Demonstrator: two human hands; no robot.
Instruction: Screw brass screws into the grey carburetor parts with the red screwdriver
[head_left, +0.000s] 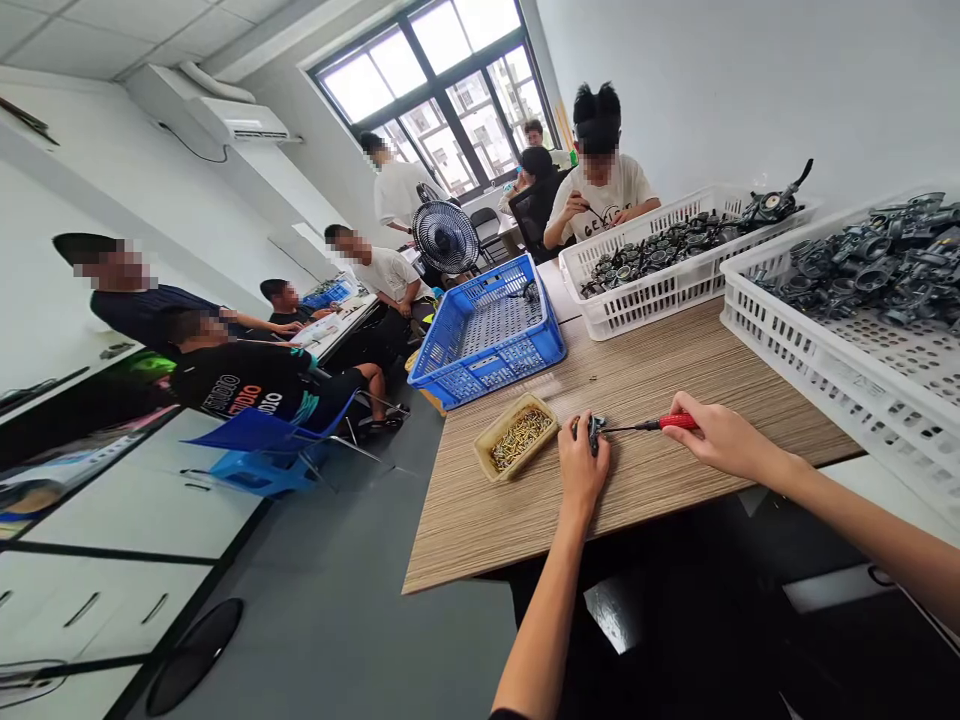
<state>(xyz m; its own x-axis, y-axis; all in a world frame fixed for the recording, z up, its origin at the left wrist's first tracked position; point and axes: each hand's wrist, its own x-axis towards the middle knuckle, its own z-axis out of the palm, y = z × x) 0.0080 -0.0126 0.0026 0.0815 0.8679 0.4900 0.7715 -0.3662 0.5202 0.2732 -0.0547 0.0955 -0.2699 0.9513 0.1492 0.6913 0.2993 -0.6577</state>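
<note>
My left hand (581,462) is closed on a small dark metal part (595,430) that rests on the wooden table (637,490). My right hand (716,437) grips the red handle of a screwdriver (660,424), whose thin shaft points left into the part. A small tan tray (516,436) with several brass screws sits just left of my left hand.
A blue basket (487,335) stands at the table's far left. Two white baskets (660,265) (862,340) hold several dark metal parts at the back and right. A person works across the table; others sit at the left near a fan (445,238).
</note>
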